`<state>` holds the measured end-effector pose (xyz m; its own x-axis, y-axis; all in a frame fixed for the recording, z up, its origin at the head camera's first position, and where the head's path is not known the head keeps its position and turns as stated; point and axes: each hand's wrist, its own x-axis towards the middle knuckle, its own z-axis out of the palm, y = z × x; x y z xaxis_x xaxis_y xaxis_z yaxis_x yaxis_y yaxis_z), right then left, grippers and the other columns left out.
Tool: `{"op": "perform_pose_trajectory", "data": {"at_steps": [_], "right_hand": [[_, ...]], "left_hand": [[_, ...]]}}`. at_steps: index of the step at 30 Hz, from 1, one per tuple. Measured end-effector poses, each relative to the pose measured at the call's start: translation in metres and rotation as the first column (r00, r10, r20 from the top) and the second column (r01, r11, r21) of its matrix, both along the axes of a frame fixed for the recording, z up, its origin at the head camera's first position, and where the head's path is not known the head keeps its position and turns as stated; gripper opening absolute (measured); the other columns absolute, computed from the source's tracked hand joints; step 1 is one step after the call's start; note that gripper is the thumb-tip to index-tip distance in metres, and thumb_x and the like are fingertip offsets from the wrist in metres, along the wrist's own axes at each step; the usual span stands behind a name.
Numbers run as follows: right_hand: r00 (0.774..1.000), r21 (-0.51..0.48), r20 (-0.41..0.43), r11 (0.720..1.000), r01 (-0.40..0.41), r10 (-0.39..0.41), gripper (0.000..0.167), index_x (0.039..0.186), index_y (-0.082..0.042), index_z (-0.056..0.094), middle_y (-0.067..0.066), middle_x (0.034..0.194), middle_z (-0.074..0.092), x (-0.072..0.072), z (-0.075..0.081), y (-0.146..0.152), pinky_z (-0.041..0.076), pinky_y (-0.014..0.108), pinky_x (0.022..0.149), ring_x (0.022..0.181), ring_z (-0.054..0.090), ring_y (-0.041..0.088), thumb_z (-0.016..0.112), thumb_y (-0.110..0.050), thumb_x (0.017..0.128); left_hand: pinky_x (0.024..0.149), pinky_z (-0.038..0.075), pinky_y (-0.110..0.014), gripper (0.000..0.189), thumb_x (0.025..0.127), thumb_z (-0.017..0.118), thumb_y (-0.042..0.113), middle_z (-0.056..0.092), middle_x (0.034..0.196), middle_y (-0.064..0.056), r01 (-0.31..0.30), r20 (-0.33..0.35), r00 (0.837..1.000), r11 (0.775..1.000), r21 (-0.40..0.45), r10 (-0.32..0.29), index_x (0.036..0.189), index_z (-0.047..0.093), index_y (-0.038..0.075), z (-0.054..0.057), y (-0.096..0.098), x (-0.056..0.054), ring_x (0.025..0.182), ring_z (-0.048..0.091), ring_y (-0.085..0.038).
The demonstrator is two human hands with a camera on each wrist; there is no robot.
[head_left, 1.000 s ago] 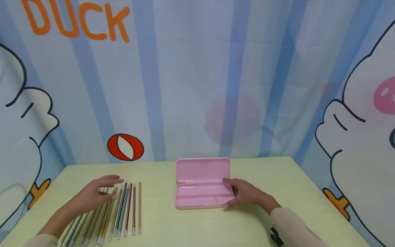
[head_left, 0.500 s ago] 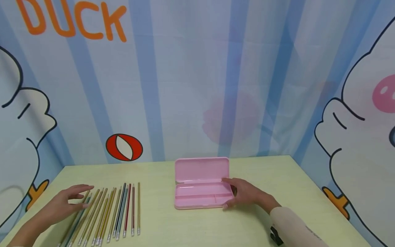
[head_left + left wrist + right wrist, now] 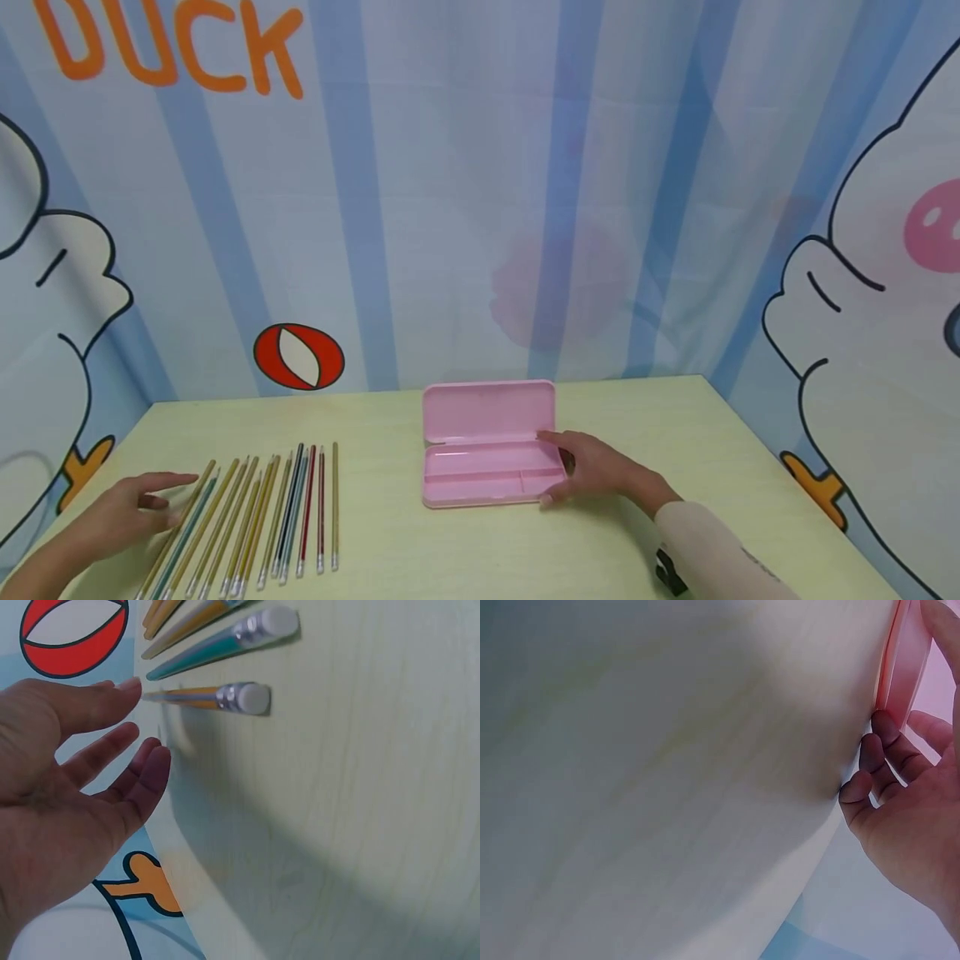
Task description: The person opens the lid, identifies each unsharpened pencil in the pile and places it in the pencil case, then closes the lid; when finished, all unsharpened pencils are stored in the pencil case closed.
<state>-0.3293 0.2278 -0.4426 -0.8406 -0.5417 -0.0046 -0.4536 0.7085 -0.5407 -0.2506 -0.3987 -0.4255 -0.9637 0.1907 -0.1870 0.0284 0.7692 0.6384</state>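
An open pink pencil case (image 3: pixel 472 461) lies at the middle of the table, lid tipped back. My right hand (image 3: pixel 600 468) holds its right end, thumb at the front corner and a finger near the hinge. In the right wrist view, curled fingers (image 3: pixel 889 754) press against its side wall. Over to the left, my left hand (image 3: pixel 123 515) is beside the leftmost yellow pencil (image 3: pixel 192 500), forefinger stretched toward its far end. The left wrist view shows loosely bent fingers holding nothing, with that pencil (image 3: pixel 191 695) just beyond the fingertips.
Several pencils fan out in a row, including a teal pencil (image 3: pixel 185 533) and a red pencil (image 3: pixel 306 512), white erasers toward me. The pale wooden table (image 3: pixel 390 542) ends at a striped cloth backdrop (image 3: pixel 450 208) with cartoon ducks.
My left hand has moved left and lower, from above the pencils to beside the leftmost one. The right hand stays on the pencil case.
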Motion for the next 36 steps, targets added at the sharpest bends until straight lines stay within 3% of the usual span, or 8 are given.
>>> {"op": "perform_pose_trajectory", "data": {"at_steps": [8,11,14,19,22,25,29,36], "right_hand": [[1.000,-0.002,0.000,1.000,-0.003,0.003,0.102,0.151,-0.003,0.041,0.019,0.145,0.052,0.0009,-0.0013,-0.0005,0.044,0.050,0.104,0.122,0.052,0.025,0.088,-0.046,0.071],[1.000,0.003,-0.006,1.000,-0.004,0.004,0.102,0.151,-0.003,0.042,0.018,0.143,0.053,0.0012,-0.0024,0.0005,0.045,0.048,0.102,0.118,0.051,0.024,0.088,-0.046,0.071],[1.000,0.007,-0.011,1.000,-0.007,0.007,0.102,0.151,-0.003,0.042,0.017,0.141,0.054,0.0013,-0.0036,0.0016,0.046,0.046,0.099,0.114,0.051,0.023,0.088,-0.046,0.071],[1.000,0.007,-0.012,1.000,-0.008,0.008,0.102,0.151,-0.003,0.041,0.016,0.141,0.054,0.0012,-0.0044,0.0024,0.046,0.043,0.097,0.112,0.051,0.022,0.088,-0.046,0.071],[1.000,0.004,-0.006,1.000,-0.005,0.005,0.102,0.151,-0.002,0.041,0.017,0.140,0.054,0.0024,-0.0038,0.0029,0.046,0.041,0.095,0.110,0.050,0.022,0.088,-0.046,0.071],[1.000,0.003,-0.004,1.000,0.000,0.000,0.102,0.151,-0.002,0.041,0.017,0.140,0.055,0.0037,-0.0033,0.0036,0.046,0.041,0.094,0.110,0.050,0.022,0.088,-0.046,0.071],[1.000,0.004,0.000,1.000,0.007,-0.007,0.102,0.151,-0.002,0.040,0.018,0.141,0.054,0.0045,-0.0033,0.0040,0.047,0.044,0.097,0.112,0.051,0.022,0.088,-0.045,0.071],[1.000,0.011,0.003,1.000,0.006,-0.006,0.102,0.151,-0.003,0.041,0.017,0.138,0.055,0.0047,-0.0025,0.0041,0.046,0.040,0.093,0.109,0.050,0.022,0.087,-0.046,0.072]], "left_hand": [[0.082,0.058,-0.046,0.058,0.088,0.071,0.004,0.031,0.140,-0.049,-0.019,0.065,0.998,1.000,-0.016,0.020,0.137,0.046,-0.015,-0.0042,0.0005,-0.0003,0.112,0.058,-0.055],[0.074,0.055,-0.037,0.058,0.086,0.072,0.003,0.038,0.137,-0.047,-0.027,0.061,0.998,1.000,-0.015,0.028,0.136,0.049,-0.014,-0.0049,0.0011,-0.0015,0.096,0.064,-0.035],[0.067,0.049,-0.031,0.057,0.085,0.072,0.002,0.045,0.131,-0.043,-0.035,0.062,0.997,0.999,-0.001,0.035,0.135,0.050,-0.014,-0.0046,0.0016,-0.0027,0.080,0.055,-0.015],[0.058,0.036,-0.029,0.055,0.084,0.070,-0.001,0.055,0.094,-0.020,-0.039,0.056,0.998,0.999,0.019,0.037,0.135,0.051,-0.013,-0.0034,0.0016,-0.0023,0.061,0.034,-0.008],[0.055,0.029,-0.029,0.054,0.084,0.069,-0.003,0.039,0.076,-0.002,-0.039,0.050,0.998,0.999,0.012,0.039,0.134,0.051,-0.014,-0.0028,0.0022,-0.0016,0.057,0.026,-0.009],[0.056,0.031,-0.029,0.053,0.084,0.069,-0.003,0.047,0.081,-0.008,-0.036,0.043,0.998,0.999,-0.007,0.036,0.133,0.052,-0.014,-0.0020,0.0037,-0.0021,0.058,0.029,-0.009],[0.057,0.034,-0.028,0.052,0.082,0.069,-0.006,0.057,0.105,-0.020,-0.042,0.031,0.999,0.999,-0.025,0.043,0.132,0.054,-0.013,-0.0008,0.0052,-0.0042,0.059,0.034,-0.009],[0.054,0.031,-0.027,0.054,0.078,0.064,-0.012,0.055,0.108,-0.022,-0.050,0.017,0.999,0.998,-0.032,0.050,0.131,0.055,-0.013,-0.0010,0.0053,-0.0062,0.057,0.033,-0.009]]}}
